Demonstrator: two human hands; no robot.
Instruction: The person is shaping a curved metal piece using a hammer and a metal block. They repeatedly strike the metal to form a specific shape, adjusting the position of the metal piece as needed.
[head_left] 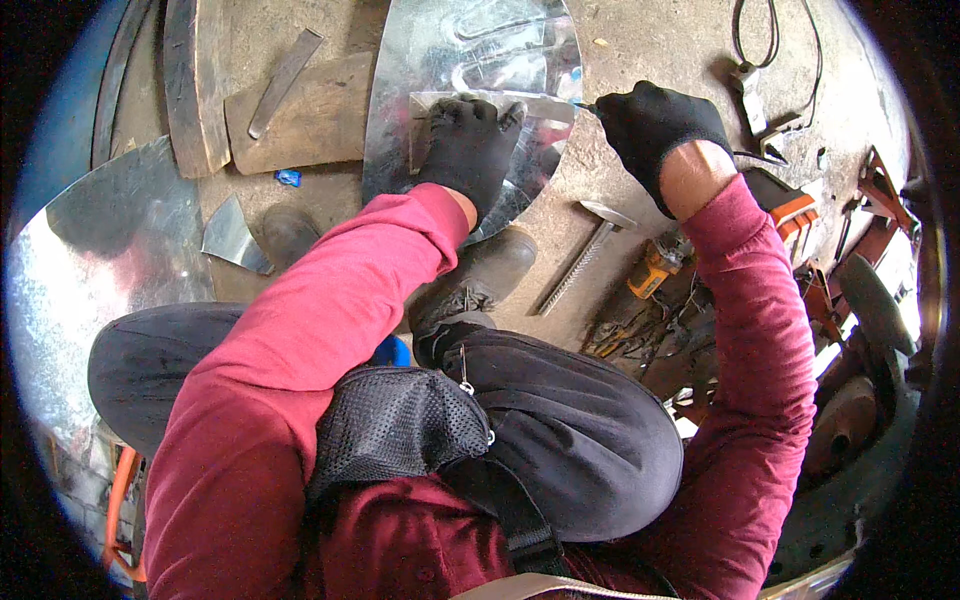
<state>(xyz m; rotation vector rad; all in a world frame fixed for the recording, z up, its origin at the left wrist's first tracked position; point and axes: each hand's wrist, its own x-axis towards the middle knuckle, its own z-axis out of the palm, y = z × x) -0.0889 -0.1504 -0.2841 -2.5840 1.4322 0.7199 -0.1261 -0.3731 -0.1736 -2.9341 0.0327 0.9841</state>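
Observation:
A shiny sheet of metal [545,40] with a curved edge lies on the ground in front of me. My left hand [470,150], in a black glove, presses down on a flat metal straightedge [550,107] laid across the sheet. Its fingers are spread over the straightedge, partly bent. Just past the sheet's right edge, my right hand [660,125], also gloved in black, is closed around a thin pen-like tool [587,106]. The tool's tip points left, by the end of the straightedge; the rest is hidden in the glove.
A hammer [590,250] lies right of my boot [485,270]. Beyond it are a yellow power tool [655,268] and a cable [740,40]. To the left are wooden boards [310,120], a metal strip [285,82], a metal offcut [235,235] and another large sheet [110,270].

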